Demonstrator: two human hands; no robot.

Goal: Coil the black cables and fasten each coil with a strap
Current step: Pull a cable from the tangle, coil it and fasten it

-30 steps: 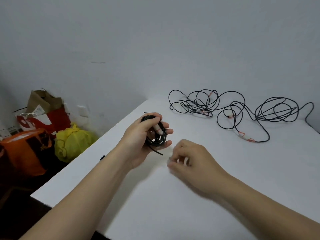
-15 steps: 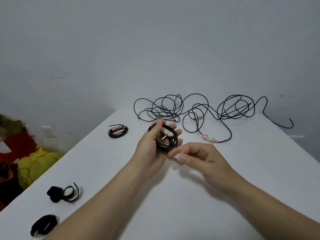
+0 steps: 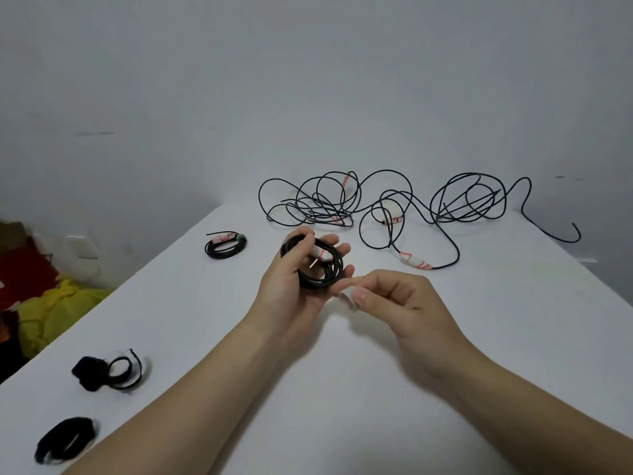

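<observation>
The left hand (image 3: pixel 291 286) grips a small coil of black cable (image 3: pixel 322 282) above the middle of the white worktop (image 3: pixel 513 337). The thumb lies across the turns from the front and the fingers curl behind them, so the loops cannot spring apart. A white label with red marks (image 3: pixel 322 254) shows on the coil just beside the thumb.

The right hand (image 3: pixel 397 303) is just beside the coil, at its lower edge. Its thumb and forefinger pinch what looks like a pale grey strap (image 3: pixel 346 299), bent into a short loop; the other fingers are curled. It appears to be brought in this way so that the strap can be passed round the bundled turns while the left hand keeps them together. By my reading, this coil is wound but not yet fastened.

A finished coil (image 3: pixel 224 246) lies at the left edge of the worktop with a grey band round it. At the far side, loose black cables (image 3: pixel 318 200) sprawl in tangled loops, so more coiling is left. Two black straps (image 3: pixel 109 370) lie near the left front corner, within reach. A yellow bag (image 3: pixel 58 313) sits on the floor beyond that edge.
</observation>
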